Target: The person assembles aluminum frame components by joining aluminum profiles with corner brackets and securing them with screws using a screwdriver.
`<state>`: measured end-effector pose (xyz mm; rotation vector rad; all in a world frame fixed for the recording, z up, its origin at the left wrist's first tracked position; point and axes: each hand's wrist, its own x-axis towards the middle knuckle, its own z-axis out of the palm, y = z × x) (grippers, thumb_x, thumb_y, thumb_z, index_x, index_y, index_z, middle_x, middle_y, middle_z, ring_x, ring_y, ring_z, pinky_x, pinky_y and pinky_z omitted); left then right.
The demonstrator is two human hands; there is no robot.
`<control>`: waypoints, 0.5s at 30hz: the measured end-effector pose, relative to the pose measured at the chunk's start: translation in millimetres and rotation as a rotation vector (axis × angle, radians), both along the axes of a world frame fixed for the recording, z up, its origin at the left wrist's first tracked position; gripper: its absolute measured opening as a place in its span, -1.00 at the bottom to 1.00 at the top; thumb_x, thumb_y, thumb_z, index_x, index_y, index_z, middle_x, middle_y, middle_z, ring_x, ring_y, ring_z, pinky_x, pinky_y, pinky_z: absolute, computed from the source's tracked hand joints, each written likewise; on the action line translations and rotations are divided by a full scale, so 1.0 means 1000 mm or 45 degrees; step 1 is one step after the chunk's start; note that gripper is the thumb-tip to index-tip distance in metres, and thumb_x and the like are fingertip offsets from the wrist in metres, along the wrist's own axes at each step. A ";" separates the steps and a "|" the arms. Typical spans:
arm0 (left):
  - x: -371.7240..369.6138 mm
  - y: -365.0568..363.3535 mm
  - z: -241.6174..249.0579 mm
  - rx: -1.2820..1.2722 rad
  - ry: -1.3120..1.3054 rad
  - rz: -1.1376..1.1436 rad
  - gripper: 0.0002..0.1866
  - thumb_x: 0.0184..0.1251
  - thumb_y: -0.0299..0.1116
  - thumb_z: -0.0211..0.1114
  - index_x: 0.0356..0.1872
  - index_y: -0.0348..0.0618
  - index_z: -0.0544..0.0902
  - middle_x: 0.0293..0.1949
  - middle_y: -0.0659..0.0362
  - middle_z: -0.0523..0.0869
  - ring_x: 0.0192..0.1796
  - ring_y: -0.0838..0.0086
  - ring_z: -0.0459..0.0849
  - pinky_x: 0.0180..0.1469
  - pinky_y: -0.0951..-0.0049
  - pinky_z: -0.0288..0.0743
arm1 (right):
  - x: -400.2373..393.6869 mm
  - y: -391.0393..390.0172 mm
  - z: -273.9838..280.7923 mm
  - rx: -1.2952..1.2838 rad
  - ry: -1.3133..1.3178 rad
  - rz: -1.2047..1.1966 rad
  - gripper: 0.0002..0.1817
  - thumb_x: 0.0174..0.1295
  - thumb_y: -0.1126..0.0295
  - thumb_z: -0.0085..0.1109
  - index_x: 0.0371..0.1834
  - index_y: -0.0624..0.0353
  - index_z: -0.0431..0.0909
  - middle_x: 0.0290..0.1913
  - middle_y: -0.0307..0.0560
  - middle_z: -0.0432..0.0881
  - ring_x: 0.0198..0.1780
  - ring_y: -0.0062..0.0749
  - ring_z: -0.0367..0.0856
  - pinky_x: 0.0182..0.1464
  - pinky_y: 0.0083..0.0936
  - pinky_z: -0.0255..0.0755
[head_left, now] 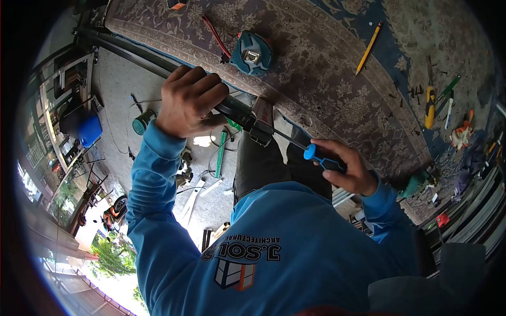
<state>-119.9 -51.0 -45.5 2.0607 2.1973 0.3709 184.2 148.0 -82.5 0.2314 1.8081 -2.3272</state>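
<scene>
Nearest was the blue sweatshirt (300, 226), then dark trousers (258, 166). Above the legs, a dark metal bar (232, 108) stopped in midair, w/ open room either side of its end; the other end ran off to upper L, by the rug's edge. The blue/blk screwdriver (328, 159) sat approx. in line w/ the bar, shaft reaching that end; couldn't tell if the tip was seated.

R hand (354, 167): fingers curled part-closed round the screwdriver handle. L hand (190, 100): fingers closed over the bar, knuckles up, a bit back from the end.

Below, on the patterned rug (311, 89): tape measure (252, 55) near the bar, pencil (369, 48) farther R, a stretch of rug betw. them. Yellow-handled tool (430, 108) lay farther R again. Concrete floor (118, 76) to L, w/ a green strip (221, 154). Farthest, lower L: motorbike (115, 213) & greenery (113, 255).
</scene>
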 end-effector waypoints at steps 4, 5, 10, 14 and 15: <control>0.001 0.005 0.002 0.043 -0.034 -0.006 -0.63 -0.43 -0.09 0.37 -0.53 -0.06 0.55 -0.57 0.25 0.52 -0.52 0.37 0.51 -0.45 0.36 0.25 | 0.002 0.013 -0.010 -1.587 -0.781 0.065 -0.34 0.18 0.41 0.03 0.42 0.17 0.21 -0.05 0.04 0.57 -0.47 -0.64 0.51 -0.42 -0.69 0.47; 0.002 0.006 0.002 0.053 -0.025 0.024 -0.63 -0.46 -0.10 0.34 -0.53 -0.07 0.55 -0.56 0.25 0.53 -0.51 0.37 0.52 -0.45 0.36 0.25 | 0.000 0.014 -0.007 -1.591 -0.776 0.067 -0.34 0.18 0.41 0.03 0.42 0.17 0.21 -0.05 0.04 0.57 -0.47 -0.64 0.51 -0.42 -0.69 0.47; 0.010 0.002 0.002 0.072 -0.021 0.125 -0.62 -0.49 -0.10 0.28 -0.53 -0.08 0.58 -0.53 0.24 0.58 -0.50 0.35 0.53 -0.42 0.36 0.26 | -0.004 0.003 0.011 0.219 0.070 0.048 -0.37 0.14 0.54 0.05 0.38 0.22 0.27 0.03 0.06 0.60 -0.07 -0.28 0.67 -0.09 -0.42 0.59; 0.008 0.002 0.005 0.013 -0.011 0.147 -0.59 -0.50 -0.07 0.29 -0.50 -0.08 0.61 -0.51 0.24 0.61 -0.48 0.34 0.55 -0.39 0.35 0.28 | -0.004 0.004 0.003 0.219 0.101 0.052 -0.36 0.12 0.53 0.05 0.37 0.22 0.29 0.09 0.08 0.56 -0.07 -0.28 0.67 -0.10 -0.45 0.58; 0.007 0.002 0.005 0.006 -0.020 0.133 -0.58 -0.50 -0.07 0.29 -0.50 -0.08 0.61 -0.51 0.25 0.62 -0.47 0.34 0.55 -0.39 0.35 0.29 | -0.003 0.005 0.001 -0.053 0.014 0.037 -0.36 0.12 0.52 0.05 0.37 0.21 0.28 0.09 0.08 0.55 -0.13 -0.32 0.68 -0.15 -0.48 0.59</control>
